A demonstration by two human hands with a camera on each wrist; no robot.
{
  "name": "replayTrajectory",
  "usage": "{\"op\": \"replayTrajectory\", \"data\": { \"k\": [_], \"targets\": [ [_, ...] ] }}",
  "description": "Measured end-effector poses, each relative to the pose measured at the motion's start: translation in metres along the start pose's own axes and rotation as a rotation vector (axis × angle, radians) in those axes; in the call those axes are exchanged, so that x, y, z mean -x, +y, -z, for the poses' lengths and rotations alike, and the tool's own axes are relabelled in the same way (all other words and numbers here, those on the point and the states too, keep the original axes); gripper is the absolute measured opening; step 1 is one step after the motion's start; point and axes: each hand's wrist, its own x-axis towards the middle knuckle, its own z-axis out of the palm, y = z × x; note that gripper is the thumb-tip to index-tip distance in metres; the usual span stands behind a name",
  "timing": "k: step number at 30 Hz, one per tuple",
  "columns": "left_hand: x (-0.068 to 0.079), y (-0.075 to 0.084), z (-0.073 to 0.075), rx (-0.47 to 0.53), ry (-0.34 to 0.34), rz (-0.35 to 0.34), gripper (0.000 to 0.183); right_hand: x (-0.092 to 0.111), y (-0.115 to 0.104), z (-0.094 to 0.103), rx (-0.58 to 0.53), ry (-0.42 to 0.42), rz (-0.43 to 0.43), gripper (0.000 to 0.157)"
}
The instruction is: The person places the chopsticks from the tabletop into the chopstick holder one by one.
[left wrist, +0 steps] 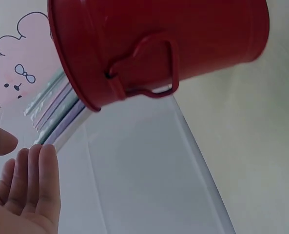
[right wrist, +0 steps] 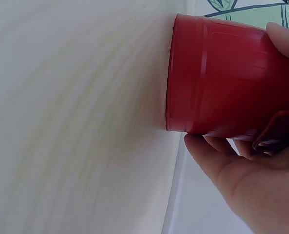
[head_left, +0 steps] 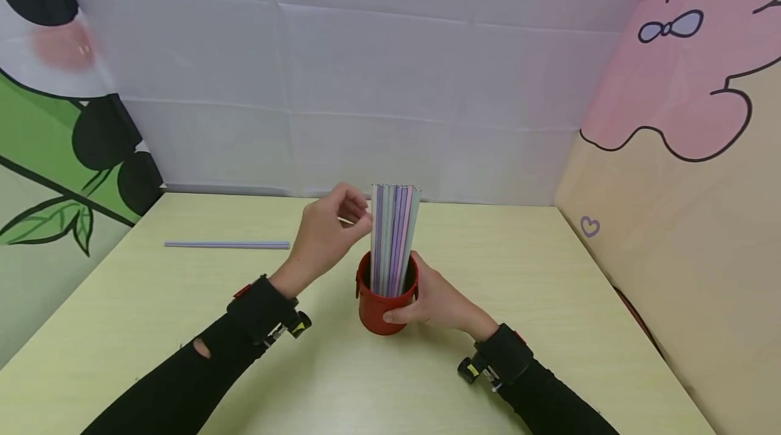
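A small red metal bucket (head_left: 381, 316) stands upright on the table, its side handle (left wrist: 171, 63) showing in the left wrist view. Pastel straws (head_left: 393, 238) in white, green, lilac and pink rise from it in a bundle. My right hand (head_left: 436, 296) grips the bucket from the right, thumb in front and fingers (right wrist: 212, 156) round the other side. Beside the upper straws is my left hand (head_left: 332, 225), its fingers (left wrist: 48, 180) lightly bent and its thumb held apart from them, with nothing between. A lilac straw (head_left: 226, 245) lies flat on the table to the left.
The pale wooden table (head_left: 293, 381) ends at a white sheet (head_left: 366, 69) hanging behind it. Printed side panels flank it, with a green and black picture at left and a pink bear (head_left: 683, 83) at right.
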Motion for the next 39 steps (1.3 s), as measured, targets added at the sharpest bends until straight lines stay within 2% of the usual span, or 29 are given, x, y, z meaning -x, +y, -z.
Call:
{"op": "replayTrajectory", "data": {
  "k": [6,12,18,23,28,32,39],
  "targets": [
    [-0.002,-0.016,0.023,-0.077,0.029,-0.009,0.015,0.000,0.000,0.001,-0.005,0.000,-0.008,0.093],
    [-0.002,-0.045,0.047,-0.201,0.027,0.005,0.019,0.001,-0.001,0.000,-0.002,0.002,-0.018,0.093],
    [0.006,-0.072,0.072,-0.429,-0.060,-0.051,0.024,0.001,-0.001,0.000,0.000,0.001,-0.012,0.094],
    [0.015,-0.098,0.091,-0.544,-0.097,-0.115,0.030,0.001,-0.002,0.000,0.016,0.005,-0.019,0.094],
    [0.026,-0.123,0.106,-0.617,-0.177,-0.067,0.036,0.001,-0.002,0.000,0.018,0.009,-0.029,0.095],
    [0.034,-0.138,0.115,-0.630,-0.243,-0.018,0.041,0.001,-0.002,0.000,0.014,0.008,-0.032,0.095],
    [0.040,-0.161,0.124,-0.654,-0.343,0.113,0.045,0.000,-0.001,0.000,0.005,0.005,-0.030,0.095]
  ]
}}
